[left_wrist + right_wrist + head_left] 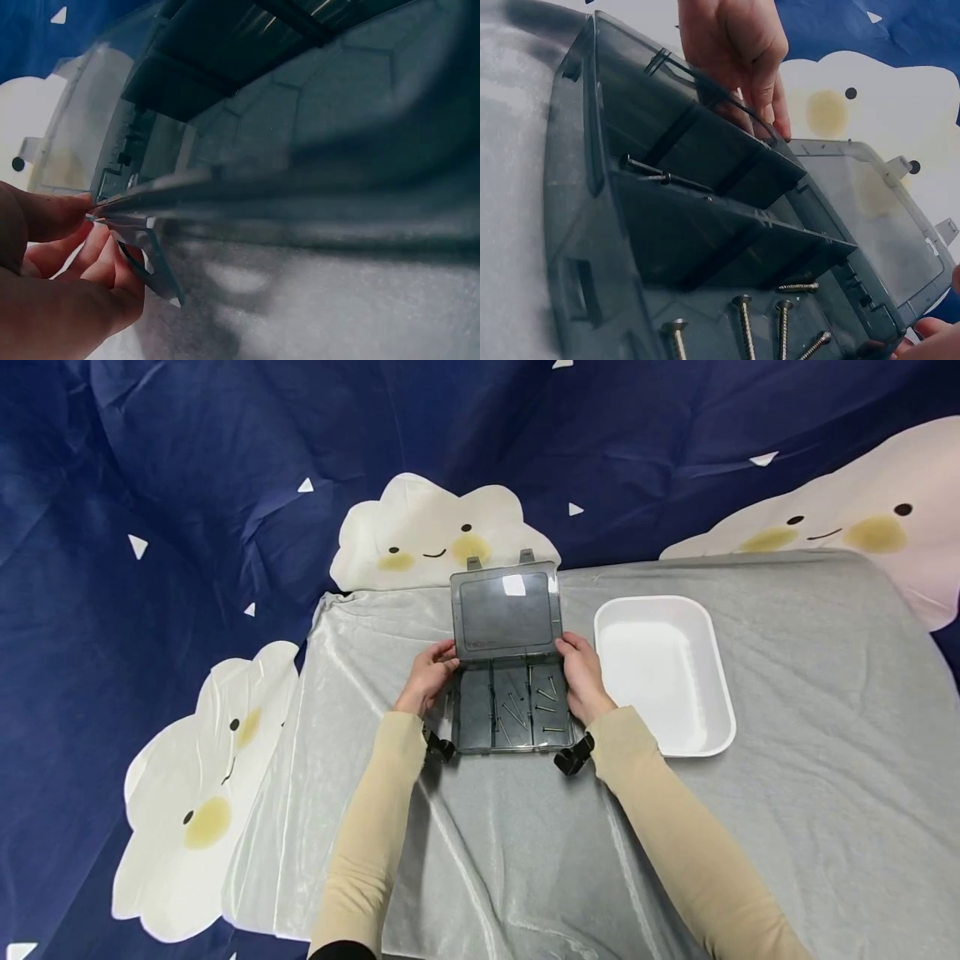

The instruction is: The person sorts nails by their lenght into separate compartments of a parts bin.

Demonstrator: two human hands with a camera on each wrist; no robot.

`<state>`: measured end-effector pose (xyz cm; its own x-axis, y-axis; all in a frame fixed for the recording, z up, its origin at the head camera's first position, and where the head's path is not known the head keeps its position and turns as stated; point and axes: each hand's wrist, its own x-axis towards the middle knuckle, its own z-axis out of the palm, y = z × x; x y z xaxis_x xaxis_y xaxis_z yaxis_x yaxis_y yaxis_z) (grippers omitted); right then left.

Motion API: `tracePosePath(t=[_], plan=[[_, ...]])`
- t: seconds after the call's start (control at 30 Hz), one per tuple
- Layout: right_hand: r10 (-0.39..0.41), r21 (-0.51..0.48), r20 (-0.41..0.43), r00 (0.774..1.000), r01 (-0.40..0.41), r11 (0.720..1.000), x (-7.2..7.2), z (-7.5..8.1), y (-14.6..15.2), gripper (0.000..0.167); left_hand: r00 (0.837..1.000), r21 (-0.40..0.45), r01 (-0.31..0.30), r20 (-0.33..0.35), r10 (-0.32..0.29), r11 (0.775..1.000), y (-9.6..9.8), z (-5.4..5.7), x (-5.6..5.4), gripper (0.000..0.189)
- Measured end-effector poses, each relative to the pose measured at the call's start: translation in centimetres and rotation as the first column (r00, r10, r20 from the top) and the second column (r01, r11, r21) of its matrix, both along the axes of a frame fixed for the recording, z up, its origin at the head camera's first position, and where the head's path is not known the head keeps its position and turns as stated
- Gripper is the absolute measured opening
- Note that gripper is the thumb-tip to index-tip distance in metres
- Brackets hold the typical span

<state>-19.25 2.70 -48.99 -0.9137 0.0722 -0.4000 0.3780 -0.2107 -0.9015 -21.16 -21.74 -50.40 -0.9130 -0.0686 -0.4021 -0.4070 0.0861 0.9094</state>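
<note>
A translucent grey plastic storage box [475,706] stands with its hinged lid [504,610] raised toward the back. Dividers split it into three lanes. Several screws [783,322] lie in the right lane, a few more in the middle one, none in the left. My left hand [429,678] pinches the box's left wall near the hinge; its thumb and fingers close on that edge in the left wrist view. At the right rear corner, my right hand [583,677] grips the side by the hinge; only its fingertips [932,327] show in the right wrist view.
A white plastic basin [660,677] sits right of the box, close beside my right hand. Grey cloth [817,793] with folds covers the table. Behind hangs a dark blue fabric [225,435] printed with clouds. A black camera mount is on each wrist.
</note>
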Motion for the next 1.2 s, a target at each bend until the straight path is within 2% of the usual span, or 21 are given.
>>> tracePosePath(t=[0.2,0.4,0.6,0.67,0.83,0.97,1.2], plan=[[0.044,0.023,-0.013,0.999,-0.043,0.999,0.0,0.2,0.2,0.054,0.999,-0.042,-0.014,-0.032,0.012,0.999,0.1,0.3,0.2,0.047],[0.072,0.017,-0.036,0.997,-0.071,0.997,-0.2,0.5,0.4,0.058,0.993,-0.163,0.004,-0.112,-0.023,0.987,0.2,0.4,0.4,0.044],[0.142,0.114,-0.081,0.986,-0.133,0.985,-0.2,0.9,0.8,0.064,0.983,-0.230,-0.016,-0.179,-0.026,0.973,0.4,0.5,0.6,0.041],[0.164,0.151,-0.100,0.981,-0.148,0.977,-0.2,1.1,0.8,0.065,0.978,-0.272,-0.024,-0.205,-0.033,0.962,0.6,0.5,0.7,0.039],[0.190,0.233,-0.171,0.967,-0.148,0.961,-0.2,1.8,1.0,0.064,0.965,-0.359,-0.013,-0.250,-0.083,0.933,0.9,0.7,1.1,0.035],[0.195,0.263,-0.225,0.955,-0.133,0.956,-0.2,2.4,1.0,0.062,0.959,-0.372,0.000,-0.262,-0.105,0.928,1.1,1.0,1.4,0.039],[0.198,0.269,-0.313,0.929,-0.113,0.956,0.0,3.8,1.1,0.061,0.937,-0.422,0.040,-0.300,-0.181,0.906,1.6,2.5,2.0,0.055]])
